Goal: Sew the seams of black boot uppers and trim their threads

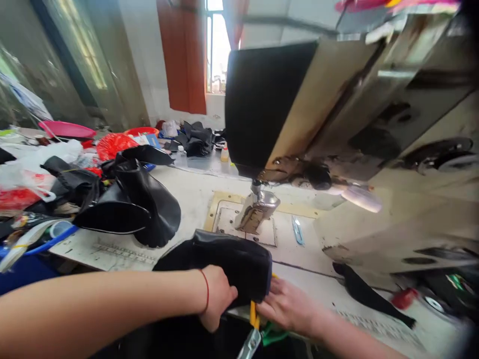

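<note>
Reading the dial from the black piece point(239, 259), with twelve at the top of the view, that piece lies at the near edge of the surface point(194, 192), short of the presser foot point(258, 212) at one. The left hand point(217, 296), a red band point(206, 291) at its wrist, grips it at six: the thumb presses on the black material and the other fingers curl in, partly out of sight. The right hand point(284, 304) sits at four against the piece's edge, its fingers close together; their tips are hidden, so whether they pinch the edge I cannot tell. A tool point(253, 341) with yellow handles shows at five, beside those fingers, its metal end toward seven; how firmly it is held is unclear. Something green point(277, 334) shows below the right hand.

The machine head point(273, 109) looms at one. Blue snips point(297, 230) lie at two, and a black strip point(368, 294) just past three. A folded black form point(160, 199) stands between ten and eleven, with a red bag point(116, 145) beyond it. Black scraps point(198, 139) are heaped near twelve.
</note>
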`<action>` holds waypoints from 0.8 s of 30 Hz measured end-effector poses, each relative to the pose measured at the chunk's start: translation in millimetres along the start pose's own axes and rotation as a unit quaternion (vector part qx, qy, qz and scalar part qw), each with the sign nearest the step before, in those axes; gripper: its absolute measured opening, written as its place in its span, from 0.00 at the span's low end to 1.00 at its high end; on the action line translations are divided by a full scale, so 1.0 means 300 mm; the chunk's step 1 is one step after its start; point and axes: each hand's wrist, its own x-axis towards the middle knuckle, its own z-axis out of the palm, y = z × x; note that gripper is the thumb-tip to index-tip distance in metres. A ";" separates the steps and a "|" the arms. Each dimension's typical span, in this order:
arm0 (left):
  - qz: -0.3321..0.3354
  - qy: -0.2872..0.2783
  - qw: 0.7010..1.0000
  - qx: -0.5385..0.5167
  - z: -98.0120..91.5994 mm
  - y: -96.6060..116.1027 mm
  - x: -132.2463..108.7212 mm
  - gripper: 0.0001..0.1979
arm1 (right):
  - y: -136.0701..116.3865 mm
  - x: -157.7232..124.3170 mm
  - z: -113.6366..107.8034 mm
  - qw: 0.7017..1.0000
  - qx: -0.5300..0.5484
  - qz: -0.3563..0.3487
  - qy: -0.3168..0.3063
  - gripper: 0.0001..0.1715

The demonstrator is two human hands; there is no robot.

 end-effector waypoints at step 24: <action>-0.219 0.171 0.910 -0.309 0.067 0.096 0.090 0.22 | 0.038 -0.021 0.001 0.937 0.266 0.219 0.050 0.08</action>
